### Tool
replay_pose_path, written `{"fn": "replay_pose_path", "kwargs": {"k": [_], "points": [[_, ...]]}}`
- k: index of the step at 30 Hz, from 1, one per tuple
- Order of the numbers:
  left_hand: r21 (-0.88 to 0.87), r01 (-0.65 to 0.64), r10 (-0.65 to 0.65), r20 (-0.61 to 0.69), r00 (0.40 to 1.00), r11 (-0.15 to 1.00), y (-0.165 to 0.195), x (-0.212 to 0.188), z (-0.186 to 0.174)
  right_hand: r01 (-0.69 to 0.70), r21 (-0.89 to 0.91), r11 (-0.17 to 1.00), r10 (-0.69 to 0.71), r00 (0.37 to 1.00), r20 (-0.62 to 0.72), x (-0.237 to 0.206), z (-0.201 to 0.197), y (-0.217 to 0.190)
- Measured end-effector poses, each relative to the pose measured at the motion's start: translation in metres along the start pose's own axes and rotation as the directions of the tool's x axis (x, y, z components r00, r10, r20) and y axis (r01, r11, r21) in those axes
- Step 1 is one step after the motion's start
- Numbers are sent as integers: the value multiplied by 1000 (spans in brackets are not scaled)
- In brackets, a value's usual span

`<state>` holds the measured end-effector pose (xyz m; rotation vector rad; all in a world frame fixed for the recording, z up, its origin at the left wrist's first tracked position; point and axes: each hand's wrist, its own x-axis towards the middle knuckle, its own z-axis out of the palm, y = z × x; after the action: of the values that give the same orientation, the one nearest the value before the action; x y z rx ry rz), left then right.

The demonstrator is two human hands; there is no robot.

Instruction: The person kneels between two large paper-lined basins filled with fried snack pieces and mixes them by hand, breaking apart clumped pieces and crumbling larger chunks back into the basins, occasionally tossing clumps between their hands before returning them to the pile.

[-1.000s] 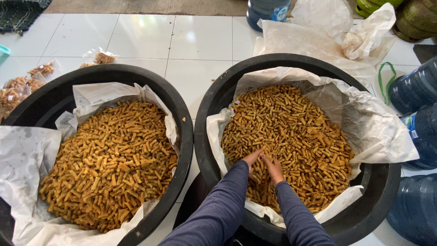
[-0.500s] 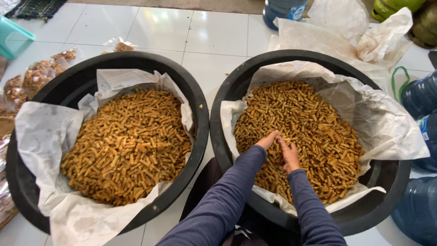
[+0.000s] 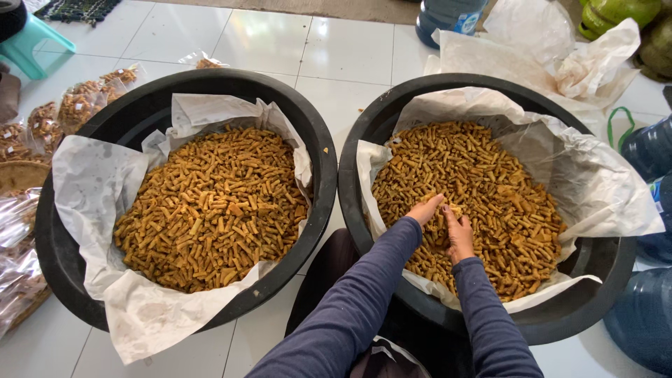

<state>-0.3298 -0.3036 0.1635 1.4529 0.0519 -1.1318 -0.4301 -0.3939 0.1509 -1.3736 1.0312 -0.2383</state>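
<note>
Two big black basins lined with white paper stand side by side on the tiled floor. Each is filled with golden-brown snack sticks. Both my hands are in the right basin (image 3: 352,164), near its front left. My left hand (image 3: 424,210) and my right hand (image 3: 459,235) are cupped together around a small heap of the snack sticks (image 3: 490,175), fingers pressed into the pile. Dark blue sleeves cover both arms. The left basin (image 3: 64,260) and its snack sticks (image 3: 210,203) are untouched.
Clear bags of packed snacks (image 3: 77,105) and a woven basket (image 3: 17,178) lie at the left, with a teal stool (image 3: 35,42) behind. Crumpled white paper (image 3: 560,63), green gas cylinders (image 3: 619,10) and blue water jugs (image 3: 644,329) crowd the right side.
My hands have moved from the basin's near edge further into the pile and now cup sticks between them. My view has shifted so both basins show more fully.
</note>
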Motion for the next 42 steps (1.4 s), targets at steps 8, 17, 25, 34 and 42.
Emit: {"fn": "replay_pose_path", "kwargs": {"k": [8, 17, 25, 34, 42], "points": [[-8, -97, 97, -8, 995, 995, -15, -13, 2, -12, 14, 1000, 13, 1000, -8, -15, -5, 8], [-127, -35, 39, 33, 999, 991, -30, -14, -4, 20, 31, 999, -20, 1000, -9, -13, 1, 25], [-132, -68, 69, 5, 998, 989, -32, -21, -18, 61, -28, 998, -62, 998, -34, -26, 15, 19], [-102, -83, 77, -59, 995, 991, -33, -37, -28, 115, -94, 989, -120, 992, -48, -38, 26, 19], [-445, -324, 341, -45, 939, 835, -15, -46, -20, 268, -103, 958, -272, 962, -22, -25, 24, 3]]}}
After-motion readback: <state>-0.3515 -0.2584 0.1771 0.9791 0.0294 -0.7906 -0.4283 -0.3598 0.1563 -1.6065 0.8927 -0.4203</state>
